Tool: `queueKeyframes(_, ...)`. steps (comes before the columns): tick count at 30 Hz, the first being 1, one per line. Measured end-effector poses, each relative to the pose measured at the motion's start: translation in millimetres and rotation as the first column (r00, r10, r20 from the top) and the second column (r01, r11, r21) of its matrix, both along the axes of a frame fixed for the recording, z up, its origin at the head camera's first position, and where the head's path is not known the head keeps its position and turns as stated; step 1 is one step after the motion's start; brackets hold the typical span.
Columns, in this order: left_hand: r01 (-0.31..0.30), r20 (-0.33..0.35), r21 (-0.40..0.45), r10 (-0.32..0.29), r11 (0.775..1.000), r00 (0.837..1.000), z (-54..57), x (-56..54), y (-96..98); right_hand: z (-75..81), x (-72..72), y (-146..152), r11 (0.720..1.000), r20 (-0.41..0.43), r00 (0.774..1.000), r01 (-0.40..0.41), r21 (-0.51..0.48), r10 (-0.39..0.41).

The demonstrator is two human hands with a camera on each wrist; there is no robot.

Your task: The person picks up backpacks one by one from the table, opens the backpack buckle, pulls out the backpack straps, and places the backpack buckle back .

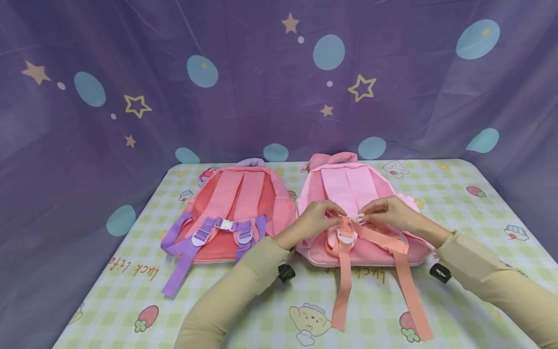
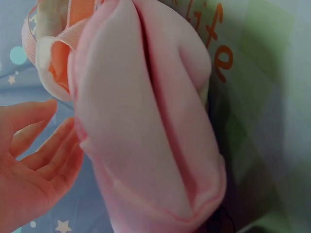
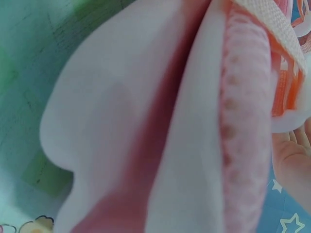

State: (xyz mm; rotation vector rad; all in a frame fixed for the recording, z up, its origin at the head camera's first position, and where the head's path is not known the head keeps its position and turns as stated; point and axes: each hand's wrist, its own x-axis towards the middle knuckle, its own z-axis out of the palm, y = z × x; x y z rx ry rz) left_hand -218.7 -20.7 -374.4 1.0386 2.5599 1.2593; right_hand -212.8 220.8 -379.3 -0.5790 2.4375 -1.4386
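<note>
A pink backpack (image 1: 320, 252) lies with its strap side up on the right. Over its middle, my left hand (image 1: 320, 216) pinches an orange strap (image 1: 346, 223) near its upper end. Facing it, the fingers of my right hand (image 1: 389, 212) pinch a small white buckle (image 1: 360, 218) on another orange strap (image 1: 377, 236). The two hands are close together. A white slide adjuster (image 1: 346, 236) sits on the strap below the left fingers. In the left wrist view, the bag's pink side (image 2: 121, 97) hides the left fingertips; the right fingertips are hidden in the right wrist view.
To the left lies a coral backpack (image 1: 223, 194) with purple straps (image 1: 180, 261) and a fastened white buckle (image 1: 226, 224). Two orange strap tails (image 1: 411, 300) hang toward the near side of the checked tablecloth (image 1: 218, 310). A purple patterned curtain (image 1: 253, 111) stands behind the table.
</note>
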Motion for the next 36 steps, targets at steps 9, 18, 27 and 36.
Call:
queueKeyframes(9, 0.024, -0.003, -0.065, -0.024, 0.998, 1.0, -5.2, -8.6, 6.3, -1.8, 0.3, 1, 0.998, -0.013, 0.999, -0.038, -0.056, 0.038)
queueKeyframes(18, 0.087, -0.07, -0.114, -0.096, 0.99, 0.993, -10.3, -15.6, 11.2, -2.2, -0.2, 1, 0.995, -0.055, 0.996, -0.077, -0.057, 0.074)
queueKeyframes(27, 0.104, -0.066, -0.137, -0.114, 0.985, 0.991, -12.9, -18.3, 14.6, -1.7, -1.1, 2, 0.991, -0.044, 0.992, -0.122, -0.062, 0.119)
queueKeyframes(36, 0.123, -0.115, -0.237, -0.154, 0.964, 0.981, -12.7, -19.4, 17.6, -3.3, -1.8, 3, 0.984, -0.055, 0.986, -0.16, -0.082, 0.156)
